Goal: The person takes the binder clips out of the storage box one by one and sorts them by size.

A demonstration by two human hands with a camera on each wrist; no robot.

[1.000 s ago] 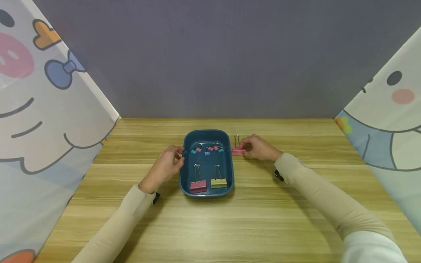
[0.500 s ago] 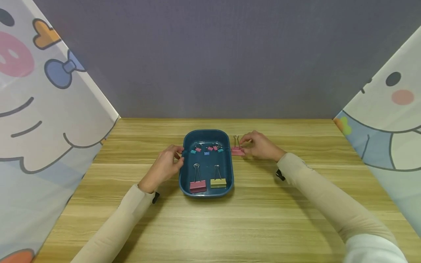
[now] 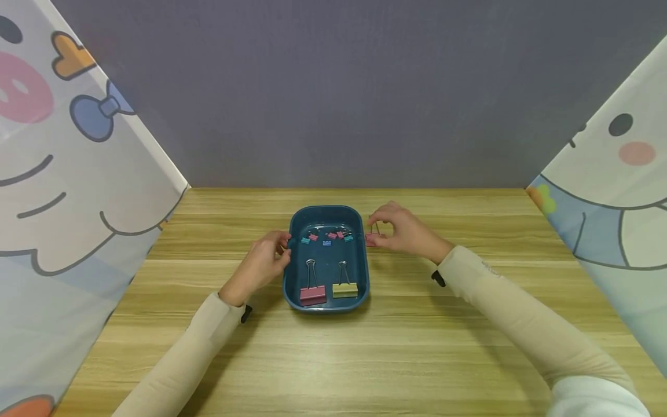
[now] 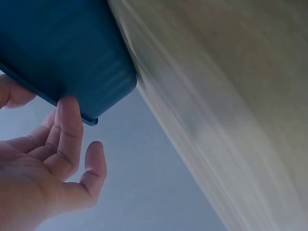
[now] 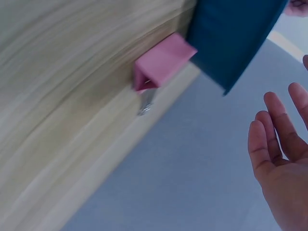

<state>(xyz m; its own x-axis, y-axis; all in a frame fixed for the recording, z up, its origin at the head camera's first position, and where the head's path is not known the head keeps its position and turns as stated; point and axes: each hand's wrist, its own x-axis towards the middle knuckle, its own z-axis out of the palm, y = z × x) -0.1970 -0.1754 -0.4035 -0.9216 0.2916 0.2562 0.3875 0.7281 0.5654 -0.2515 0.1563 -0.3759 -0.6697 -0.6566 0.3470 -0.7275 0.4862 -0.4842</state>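
A dark teal plastic tray (image 3: 325,308) stands on the wooden table. Fingertips of my left hand (image 3: 260,263) touch its left rim; in the left wrist view the fingers are loosely bent at the rim. On the table just right of the tray is a large pink binder clip (image 5: 166,60), its wire handle pointing away from me. My right hand (image 3: 403,234) hovers over this clip with loosely bent fingers, partly covering it in the head view. The right wrist view shows the fingers apart from the clip, holding nothing.
Inside the tray, a large pink binder clip (image 3: 312,295) and a yellow one (image 3: 345,290) lie near the front. Several small clips, including a blue one (image 3: 326,244), lie toward the back. A grey panel (image 3: 354,98) rises behind the table, with cartoon-printed sheets at both sides.
My right hand has let go of the pink binder clip beside the tray, drawn back slightly, then moved left over it. The left hand stays at the rim.
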